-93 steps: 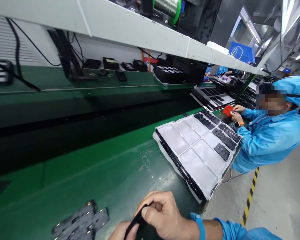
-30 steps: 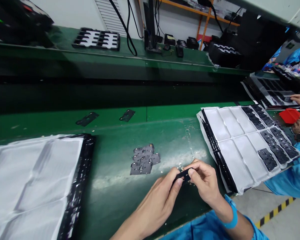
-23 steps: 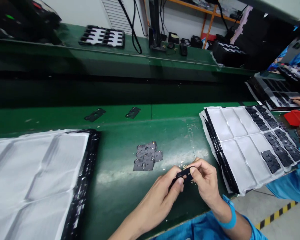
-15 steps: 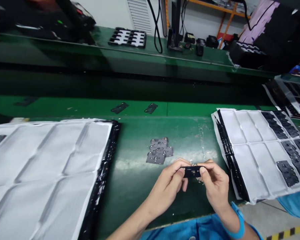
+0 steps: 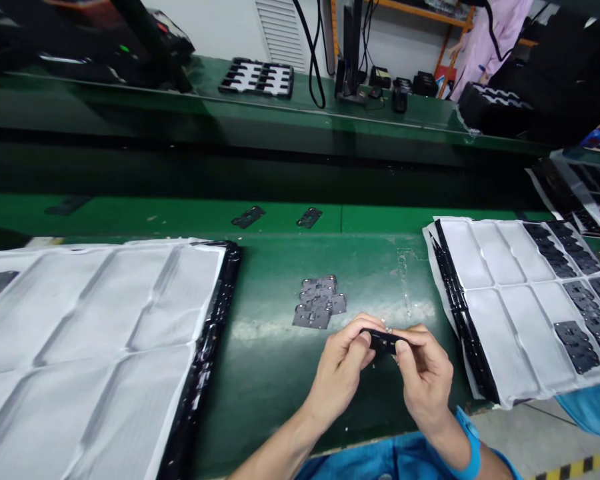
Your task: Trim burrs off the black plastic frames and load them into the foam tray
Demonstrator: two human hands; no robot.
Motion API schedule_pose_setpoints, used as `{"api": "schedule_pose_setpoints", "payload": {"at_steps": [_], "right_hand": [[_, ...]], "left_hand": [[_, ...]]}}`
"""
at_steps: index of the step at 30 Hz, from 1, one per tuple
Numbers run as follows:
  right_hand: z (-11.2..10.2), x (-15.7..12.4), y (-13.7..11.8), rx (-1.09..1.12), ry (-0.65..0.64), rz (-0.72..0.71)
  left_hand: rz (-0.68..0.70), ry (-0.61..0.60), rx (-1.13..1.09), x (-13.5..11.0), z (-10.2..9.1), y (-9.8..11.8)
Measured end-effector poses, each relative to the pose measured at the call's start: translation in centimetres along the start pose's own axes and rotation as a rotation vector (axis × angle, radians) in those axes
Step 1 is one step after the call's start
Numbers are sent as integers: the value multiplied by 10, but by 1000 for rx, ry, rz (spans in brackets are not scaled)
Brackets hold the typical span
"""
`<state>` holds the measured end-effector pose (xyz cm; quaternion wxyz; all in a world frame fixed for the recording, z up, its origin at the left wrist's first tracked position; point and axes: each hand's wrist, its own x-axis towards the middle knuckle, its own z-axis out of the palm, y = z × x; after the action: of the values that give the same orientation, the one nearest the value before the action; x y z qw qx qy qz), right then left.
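A thin black flat part (image 5: 383,342) with small metallic spots is held between my two hands above the green bench. My left hand (image 5: 343,367) pinches its left end between thumb and fingers. On its right end my right hand (image 5: 426,373) has a similar pinch, thumb on the near face. The fingertips behind the part are mostly hidden. Tiny pale bits lie on the bench just beyond the hands. Left of and beyond my hands lies a loose, overlapping pile of dark flat parts (image 5: 317,303).
At left stands a large white-lined tray (image 5: 105,327) with black edges. Another white-lined tray (image 5: 493,257) at right has dark parts in its right-hand compartments. Two dark parts (image 5: 249,217) (image 5: 309,218) lie on the green strip (image 5: 370,217) beyond. A person in pink (image 5: 495,47) is at the back.
The held part has tilted, its right end now lower, and my right hand has moved slightly left. The parts on the green strip have shifted right. The person in pink has moved left.
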<state>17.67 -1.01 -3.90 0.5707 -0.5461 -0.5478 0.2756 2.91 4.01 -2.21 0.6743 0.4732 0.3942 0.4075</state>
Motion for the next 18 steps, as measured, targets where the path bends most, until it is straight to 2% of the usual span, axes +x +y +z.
{"api": "schedule_pose_setpoints", "payload": {"at_steps": [5,8,12,18], "right_hand": [[-1,-2,3,-21,9,-9],[-2,1,2,-23,29,-9],[-3,5,0,-13,53,6],[-4,3,1,12,46,41]], "left_hand": [[42,35,34,2,0,-9],[45,2,10,2,-1,-11],[1,-82,-92,2,-1,-6],[32,-47,3,4,5,3]]}}
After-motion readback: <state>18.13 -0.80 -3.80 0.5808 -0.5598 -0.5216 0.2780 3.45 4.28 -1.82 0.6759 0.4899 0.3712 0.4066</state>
